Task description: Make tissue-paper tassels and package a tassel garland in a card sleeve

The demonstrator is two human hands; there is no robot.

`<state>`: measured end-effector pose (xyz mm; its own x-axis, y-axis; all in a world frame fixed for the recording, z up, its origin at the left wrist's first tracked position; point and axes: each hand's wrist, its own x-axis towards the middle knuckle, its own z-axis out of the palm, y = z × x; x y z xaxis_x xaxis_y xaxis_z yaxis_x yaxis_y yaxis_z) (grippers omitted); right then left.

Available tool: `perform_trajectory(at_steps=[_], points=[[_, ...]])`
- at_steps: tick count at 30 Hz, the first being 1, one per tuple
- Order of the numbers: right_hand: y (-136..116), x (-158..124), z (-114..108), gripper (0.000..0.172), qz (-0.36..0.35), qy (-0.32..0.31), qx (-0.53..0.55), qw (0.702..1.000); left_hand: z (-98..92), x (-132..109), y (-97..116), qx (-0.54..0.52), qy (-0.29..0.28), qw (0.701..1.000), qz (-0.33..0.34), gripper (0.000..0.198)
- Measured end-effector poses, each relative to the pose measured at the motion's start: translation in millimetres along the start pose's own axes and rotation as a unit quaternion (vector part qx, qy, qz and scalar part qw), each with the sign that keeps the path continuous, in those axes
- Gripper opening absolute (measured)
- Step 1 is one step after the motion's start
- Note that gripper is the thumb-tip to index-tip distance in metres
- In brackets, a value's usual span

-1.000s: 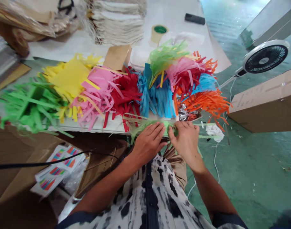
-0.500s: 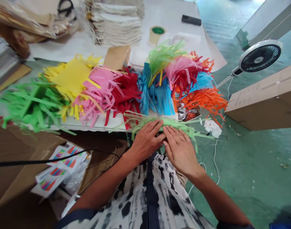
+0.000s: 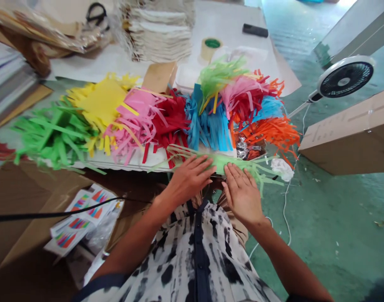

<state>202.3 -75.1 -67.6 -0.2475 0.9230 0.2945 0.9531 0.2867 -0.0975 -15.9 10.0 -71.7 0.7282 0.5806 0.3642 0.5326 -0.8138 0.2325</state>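
A light green fringed tissue-paper tassel (image 3: 219, 162) lies across the front edge of the table, its cut strips spreading to both sides. My left hand (image 3: 192, 175) rests flat on its left part with the fingers stretched out. On its right part lies my right hand (image 3: 242, 191), also flat, fingers extended. A short stretch of smooth green paper shows between the two hands. Just behind are fringed bundles in blue (image 3: 207, 121), dark red (image 3: 172, 117), pink (image 3: 137, 126), yellow (image 3: 100, 102) and green (image 3: 55, 132).
More fringe, light green (image 3: 221, 75) and orange (image 3: 270, 132), lies at the right. Behind are a tape roll (image 3: 210, 49), a black object (image 3: 255, 30) and stacked whitish material (image 3: 160, 37). A fan (image 3: 346, 79) and a carton (image 3: 349, 134) stand right; an opened box with printed cards (image 3: 81, 216) is below left.
My hands have moved apart along the light green tassel, the left one leftward and the right one slightly rightward. More of its smooth middle shows. The view has shifted a little.
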Motion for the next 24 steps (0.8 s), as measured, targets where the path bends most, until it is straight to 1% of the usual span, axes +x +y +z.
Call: perform_trajectory(at_steps=[1,3,5,6,8,9,10,11,12,13,14,15,16,18,20,22,24], points=[[1,0,3,0.047,0.002,0.002,-0.001,1.0,-6.0,-4,-8,0.007,0.014,1.0,-0.01,0.032],[5,0,5,0.046,0.002,0.006,0.003,1.0,-21.4,-12,-24,0.034,0.052,0.997,-0.05,0.021],[6,3,2,0.043,0.006,0.011,0.006,1.0,-38.0,-19,-38,0.075,0.1,0.986,-0.113,0.012],[6,5,0,0.041,0.009,0.013,0.007,1.0,-45.3,-21,-43,0.098,0.132,0.976,-0.146,0.011],[5,10,-3,0.038,0.014,0.014,0.006,1.0,-55.2,-22,-44,0.129,0.195,0.952,-0.199,0.011],[4,13,-4,0.038,0.016,0.014,0.006,1.0,-57.1,-20,-41,0.132,0.223,0.942,-0.211,0.009],[3,15,-4,0.037,0.017,0.013,0.006,1.0,-56.7,-17,-36,0.126,0.24,0.939,-0.211,0.008],[3,17,-4,0.037,0.016,0.012,0.005,1.0,-54.3,-14,-28,0.109,0.241,0.945,-0.195,0.011],[4,19,-5,0.037,0.016,0.011,0.004,1.0,-49.8,-10,-19,0.083,0.225,0.957,-0.166,0.017],[4,21,-5,0.036,0.016,0.009,0.003,1.0,-43.9,-6,-10,0.053,0.196,0.971,-0.127,0.023],[5,22,-7,0.036,0.017,0.005,0.0,1.0,-36.8,-2,-2,0.022,0.151,0.985,-0.084,0.028],[5,24,-8,0.035,0.018,0.001,-0.002,1.0,-29.3,1,5,-0.001,0.111,0.993,-0.048,0.031],[5,25,-10,0.034,0.021,-0.003,-0.004,1.0,-21.9,4,9,-0.01,0.086,0.996,-0.03,0.033],[4,29,-13,0.034,0.029,-0.008,-0.008,1.0,-10.0,9,12,-0.004,0.064,0.998,-0.028,0.033],[1,33,-14,0.035,0.031,-0.011,-0.007,0.999,-4.0,11,9,0.015,0.066,0.997,-0.038,0.029],[-1,38,-12,0.037,0.016,-0.01,0.002,1.0,-4.0,13,4,0.021,0.074,0.996,-0.036,0.025],[-3,42,-8,0.034,-0.006,-0.003,0.016,1.0,-7.6,14,1,0.008,0.073,0.997,-0.039,0.023]])
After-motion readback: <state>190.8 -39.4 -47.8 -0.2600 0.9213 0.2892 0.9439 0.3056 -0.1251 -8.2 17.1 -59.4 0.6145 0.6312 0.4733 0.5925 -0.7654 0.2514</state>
